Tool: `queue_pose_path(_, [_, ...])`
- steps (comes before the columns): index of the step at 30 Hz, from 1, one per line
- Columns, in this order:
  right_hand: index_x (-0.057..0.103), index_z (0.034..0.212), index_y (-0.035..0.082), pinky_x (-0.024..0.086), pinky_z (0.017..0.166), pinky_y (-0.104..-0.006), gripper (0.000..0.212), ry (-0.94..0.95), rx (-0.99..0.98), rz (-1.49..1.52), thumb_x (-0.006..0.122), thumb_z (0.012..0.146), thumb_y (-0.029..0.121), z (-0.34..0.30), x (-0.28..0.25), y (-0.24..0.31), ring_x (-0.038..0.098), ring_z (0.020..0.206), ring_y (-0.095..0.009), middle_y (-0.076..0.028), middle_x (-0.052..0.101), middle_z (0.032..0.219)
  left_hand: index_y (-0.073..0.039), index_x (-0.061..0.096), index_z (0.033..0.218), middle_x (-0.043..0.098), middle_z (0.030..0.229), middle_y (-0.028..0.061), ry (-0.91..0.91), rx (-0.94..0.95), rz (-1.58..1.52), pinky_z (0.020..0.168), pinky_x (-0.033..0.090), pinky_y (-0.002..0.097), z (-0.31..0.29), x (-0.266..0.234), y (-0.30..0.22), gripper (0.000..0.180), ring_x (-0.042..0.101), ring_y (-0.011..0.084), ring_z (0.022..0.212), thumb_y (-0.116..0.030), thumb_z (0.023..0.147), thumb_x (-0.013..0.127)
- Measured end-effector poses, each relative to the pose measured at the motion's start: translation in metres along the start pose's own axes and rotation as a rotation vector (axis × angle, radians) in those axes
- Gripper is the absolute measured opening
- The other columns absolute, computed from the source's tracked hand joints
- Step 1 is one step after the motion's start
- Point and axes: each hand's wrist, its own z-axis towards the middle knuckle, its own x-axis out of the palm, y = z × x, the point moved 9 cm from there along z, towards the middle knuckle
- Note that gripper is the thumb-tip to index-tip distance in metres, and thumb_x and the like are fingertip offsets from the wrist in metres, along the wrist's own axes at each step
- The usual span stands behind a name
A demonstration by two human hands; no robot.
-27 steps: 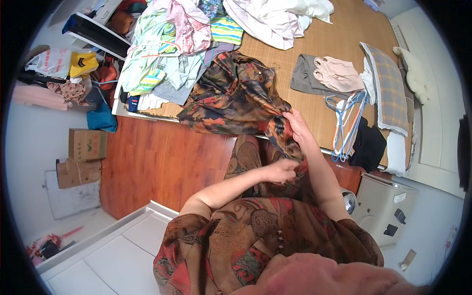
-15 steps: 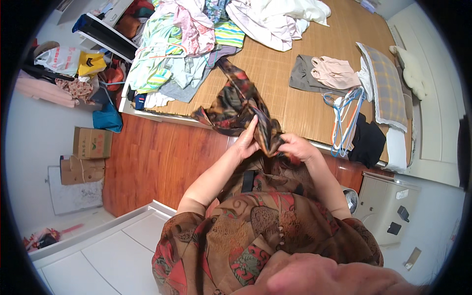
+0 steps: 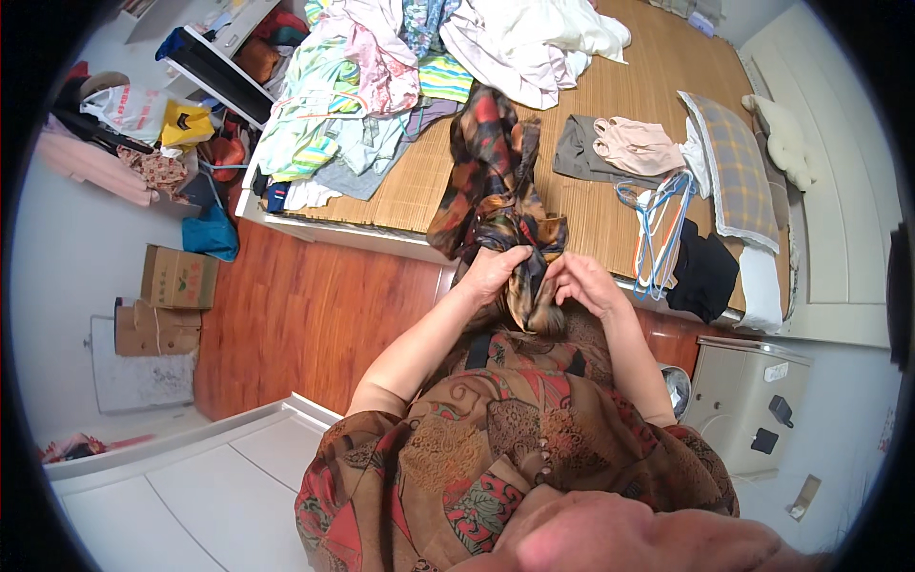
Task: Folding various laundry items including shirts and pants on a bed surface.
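A silky garment (image 3: 491,162) in black, brown and red hangs bunched at the bed's front edge, its upper part lying over the mat. What kind of garment it is, I cannot make out. My left hand (image 3: 494,274) is closed around its gathered middle, thumb on top. Close by on the right, my right hand (image 3: 588,286) has its fingers bent, with thumb and forefinger pinching the cloth's edge. The lower end of the garment droops toward my patterned clothing.
A heap of clothes (image 3: 367,86) covers the bed's far left. On the right lie a pink top (image 3: 637,143) on grey cloth, hangers (image 3: 656,229), black cloth (image 3: 703,276) and a checked pillow (image 3: 729,167). Cardboard boxes (image 3: 178,278) stand on the floor at left.
The garment has swung from stretching up-left to lying straighter ahead, more bunched. My left hand has turned and moved slightly right; my right hand has shifted a little right, its fingers more raised.
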Motion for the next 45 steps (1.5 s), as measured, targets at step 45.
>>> queue_pose_path(45, [0.06, 0.09, -0.004, 0.045, 0.068, -0.0302, 0.017, -0.248, -0.577, -1.145, 0.051, 0.092, 0.01, -0.082, 0.085, 0.12, 0.057, 0.073, -0.018, -0.013, 0.062, 0.078, -0.002, 0.048, 0.123, 0.045, 0.124, 0.0226, -0.38, 1.016, 1.321, 0.098, 0.036, 0.0448, -0.035, 0.016, -0.138, 0.057, 0.043, 0.0383, 0.115, -0.02, 0.073, 0.068])
